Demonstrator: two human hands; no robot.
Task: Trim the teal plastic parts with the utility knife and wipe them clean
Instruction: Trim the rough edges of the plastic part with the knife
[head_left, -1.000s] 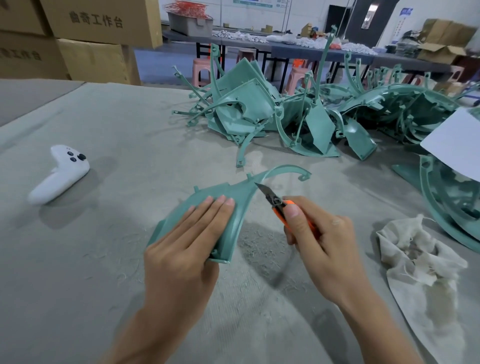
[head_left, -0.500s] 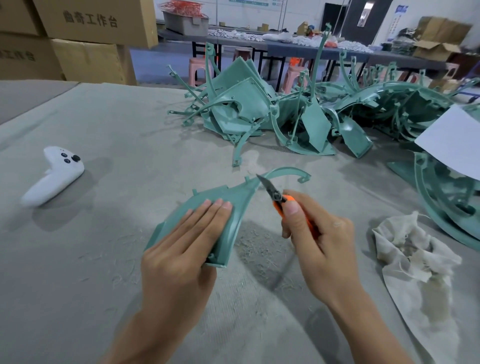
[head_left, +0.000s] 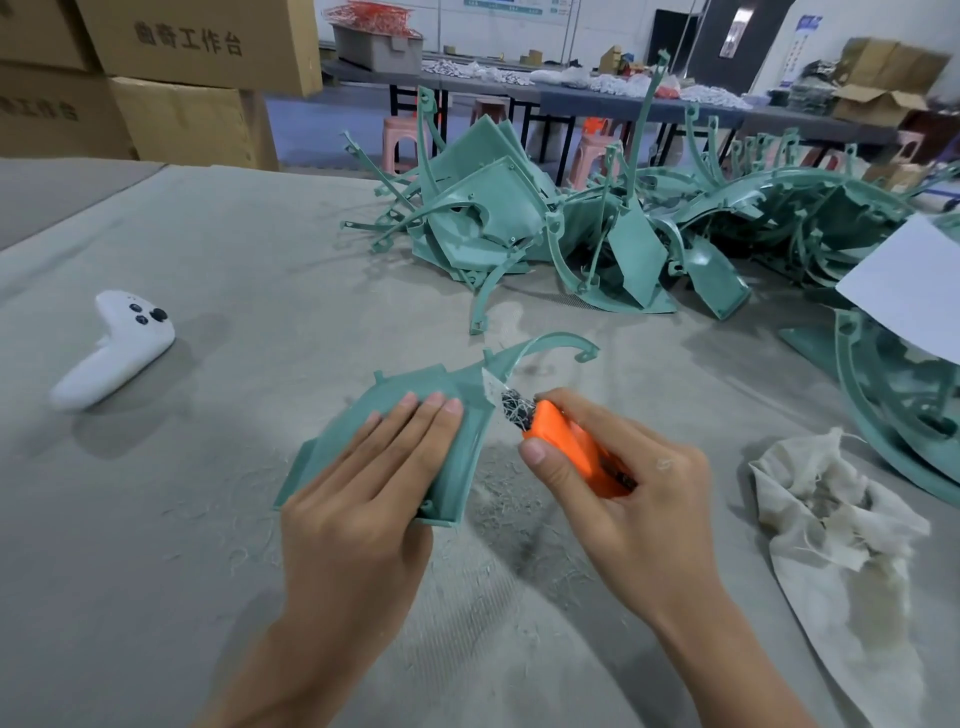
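A teal plastic part (head_left: 415, 395) with a curved arm lies on the grey table in front of me. My left hand (head_left: 363, 493) presses flat on it, fingers straight. My right hand (head_left: 623, 483) grips an orange utility knife (head_left: 566, 441), its blade tip against the part's right edge where the curved arm begins. A crumpled off-white cloth (head_left: 831, 514) lies to the right of my right hand. A big heap of teal parts (head_left: 597, 228) fills the back of the table.
A white game controller (head_left: 117, 348) lies at the left. More teal parts (head_left: 904, 405) under a white sheet (head_left: 914, 291) sit at the right edge. Cardboard boxes (head_left: 192, 78) stack at the back left. Plastic shavings (head_left: 498, 483) litter the table near the part.
The knife has turned so more of its orange handle shows, and the blade has shifted slightly along the part's right edge. My left hand stays pressed on the part.
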